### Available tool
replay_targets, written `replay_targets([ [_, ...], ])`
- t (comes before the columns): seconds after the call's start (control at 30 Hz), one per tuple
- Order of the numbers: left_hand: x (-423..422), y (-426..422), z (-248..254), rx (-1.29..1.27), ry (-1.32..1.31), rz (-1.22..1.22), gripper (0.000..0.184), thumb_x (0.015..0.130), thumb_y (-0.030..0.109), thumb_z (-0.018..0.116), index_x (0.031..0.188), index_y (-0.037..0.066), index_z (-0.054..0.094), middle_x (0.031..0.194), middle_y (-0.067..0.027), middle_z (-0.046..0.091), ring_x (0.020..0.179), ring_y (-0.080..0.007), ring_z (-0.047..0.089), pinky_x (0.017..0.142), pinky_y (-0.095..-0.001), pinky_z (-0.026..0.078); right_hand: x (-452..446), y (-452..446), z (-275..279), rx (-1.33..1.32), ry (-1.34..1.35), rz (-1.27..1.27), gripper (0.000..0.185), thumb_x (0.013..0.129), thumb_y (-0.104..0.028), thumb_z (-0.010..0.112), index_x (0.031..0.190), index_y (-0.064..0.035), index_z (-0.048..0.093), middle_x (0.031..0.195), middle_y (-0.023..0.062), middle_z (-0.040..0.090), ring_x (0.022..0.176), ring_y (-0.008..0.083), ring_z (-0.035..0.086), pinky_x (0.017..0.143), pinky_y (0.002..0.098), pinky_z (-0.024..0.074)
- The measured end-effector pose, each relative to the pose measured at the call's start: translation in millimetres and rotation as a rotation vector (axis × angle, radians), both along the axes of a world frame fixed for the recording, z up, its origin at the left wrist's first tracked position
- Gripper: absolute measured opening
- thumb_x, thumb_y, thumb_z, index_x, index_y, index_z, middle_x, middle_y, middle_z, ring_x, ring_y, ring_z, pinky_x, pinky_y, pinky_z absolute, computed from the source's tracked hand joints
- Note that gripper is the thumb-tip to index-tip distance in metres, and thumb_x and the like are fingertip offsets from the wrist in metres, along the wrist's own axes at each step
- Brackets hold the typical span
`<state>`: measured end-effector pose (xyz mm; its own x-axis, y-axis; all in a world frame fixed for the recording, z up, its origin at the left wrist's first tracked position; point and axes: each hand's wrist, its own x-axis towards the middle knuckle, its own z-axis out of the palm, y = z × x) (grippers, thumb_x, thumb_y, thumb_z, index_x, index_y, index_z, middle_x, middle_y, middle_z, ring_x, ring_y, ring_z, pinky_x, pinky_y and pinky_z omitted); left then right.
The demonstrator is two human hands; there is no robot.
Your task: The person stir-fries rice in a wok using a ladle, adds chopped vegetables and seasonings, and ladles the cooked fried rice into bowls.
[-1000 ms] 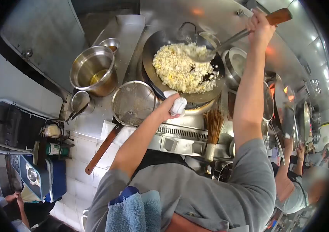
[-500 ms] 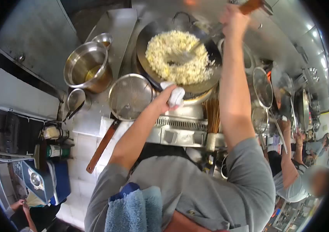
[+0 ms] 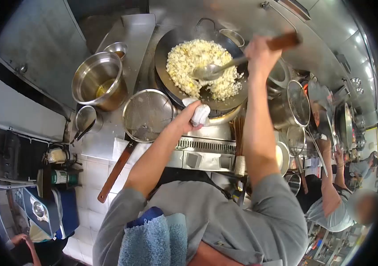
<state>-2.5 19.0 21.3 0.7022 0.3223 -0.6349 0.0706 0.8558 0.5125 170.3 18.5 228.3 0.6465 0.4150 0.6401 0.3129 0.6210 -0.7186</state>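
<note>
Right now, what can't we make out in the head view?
All in the head view:
- What the white cloth covers in the left hand: hidden by cloth and fingers.
- Right hand fingers and the ladle's wooden handle end: motion blur.
- Flame, if any, under the wok: hidden by its body.
- Bamboo brush's right edge: behind the right forearm.
- Blue towel's lower end: cut off by the bottom edge.

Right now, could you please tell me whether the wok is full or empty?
Neither: the wok is partly filled. Pale, rice-like food spreads across its middle, while its upper sides show bare.
</note>
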Motion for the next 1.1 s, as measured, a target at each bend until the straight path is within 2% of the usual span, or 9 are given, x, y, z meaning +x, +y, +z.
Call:
replay_targets([
  [0.07, 3, -1, -3, -0.031, 0.014, 0.062, 0.028, 0.079, 0.047, 0.057, 0.085, 0.019, 0.059, 0.075, -0.0007, 0.06, 0.068, -0.0168, 0.056, 0.049, -0.0316, 0.046, -15, -34, 51, -0.033, 0.223, -0.056, 0.012, 0.077, -0.003, 0.058, 0.069, -0.0041, 0.049, 0.057, 0.0004, 0.046, 0.039, 0.0094, 0.037, 0.036, 0.0243, 0.026],
  [0.2, 0, 2, 5, 0.016, 0.062, 0.019, 0.03, 0.08, 0.047, 0.054, 0.091, 0.02, 0.058, 0.085, 0.0005, 0.06, 0.077, -0.0156, 0.056, 0.06, -0.0343, 0.046, 25, -14, 12, -0.016, 0.12, 0.012, 0.018, 0.077, -0.003, 0.056, 0.063, -0.0057, 0.047, 0.052, -0.0015, 0.037, 0.04, 0.0078, 0.034, 0.037, 0.0229, 0.0228],
  [0.37, 2, 0, -4, 0.003, 0.052, 0.022, 0.032, 0.078, 0.046, 0.057, 0.099, 0.021, 0.056, 0.095, 0.0003, 0.059, 0.085, -0.0161, 0.055, 0.07, -0.0368, 0.046, 53, 0, 107, 0.107, -0.073, 0.118, 0.025, 0.077, -0.003, 0.054, 0.056, -0.0067, 0.041, 0.048, -0.003, 0.034, 0.038, 0.0085, 0.031, 0.038, 0.0247, 0.0227],
  [0.5, 0, -4, 4, -0.037, 0.01, 0.088, 0.025, 0.082, 0.041, 0.054, 0.091, 0.018, 0.057, 0.082, -0.0009, 0.059, 0.075, -0.0193, 0.057, 0.058, -0.035, 0.047, 76, 58, 30, 0.029, 0.148, -0.027, 0.023, 0.074, -0.002, 0.054, 0.055, -0.007, 0.041, 0.046, -0.0015, 0.038, 0.036, 0.0088, 0.035, 0.036, 0.0249, 0.0262],
  [0.63, 9, 4, 6, -0.171, -0.072, 0.129, 0.016, 0.084, 0.028, 0.052, 0.092, 0.014, 0.055, 0.087, -0.003, 0.059, 0.079, -0.0228, 0.058, 0.068, -0.0395, 0.05, 59, 39, 67, -0.091, 0.151, 0.186, 0.026, 0.071, -0.005, 0.053, 0.05, -0.0081, 0.038, 0.045, 0.0016, 0.041, 0.035, 0.0105, 0.04, 0.035, 0.0265, 0.0305],
  [0.77, 6, -44, -6, -0.025, -0.196, 0.421, 0.011, 0.086, 0.017, 0.048, 0.096, 0.014, 0.05, 0.085, -0.0081, 0.059, 0.074, -0.0237, 0.06, 0.062, -0.0396, 0.051, 36, 19, 30, -0.061, 0.118, -0.185, 0.02, 0.074, -0.008, 0.055, 0.058, -0.0062, 0.044, 0.046, -0.001, 0.037, 0.035, 0.0094, 0.034, 0.034, 0.0259, 0.0263],
  [0.87, -58, -130, 63, -0.107, -0.126, 0.458, 0.012, 0.087, 0.016, 0.047, 0.098, 0.012, 0.049, 0.085, -0.0098, 0.059, 0.077, -0.0242, 0.062, 0.061, -0.0353, 0.053, 87, 25, 78, -0.009, 0.29, 0.104, 0.021, 0.073, -0.006, 0.056, 0.056, -0.0079, 0.044, 0.046, -0.0016, 0.037, 0.034, 0.0089, 0.033, 0.032, 0.0251, 0.0228],
  [0.97, -39, -89, 41, -0.184, -0.148, 0.413, 0.01, 0.087, 0.018, 0.046, 0.093, 0.011, 0.05, 0.081, -0.0092, 0.06, 0.077, -0.0232, 0.062, 0.062, -0.0378, 0.052, 26, -47, 83, -0.112, 0.207, 0.153, 0.017, 0.069, -0.008, 0.056, 0.056, -0.0023, 0.049, 0.045, 0.0013, 0.043, 0.039, 0.0095, 0.04, 0.037, 0.0275, 0.0283],
  [1.1, -4, -67, 2, -0.004, -0.172, 0.441, 0.013, 0.087, 0.021, 0.047, 0.094, 0.01, 0.05, 0.084, -0.0088, 0.059, 0.076, -0.0226, 0.06, 0.061, -0.0382, 0.05, 11, -8, 47, -0.188, 0.052, -0.232, 0.016, 0.071, -0.013, 0.055, 0.06, -0.0028, 0.05, 0.045, 0.0033, 0.042, 0.039, 0.0143, 0.042, 0.04, 0.0306, 0.0333],
])
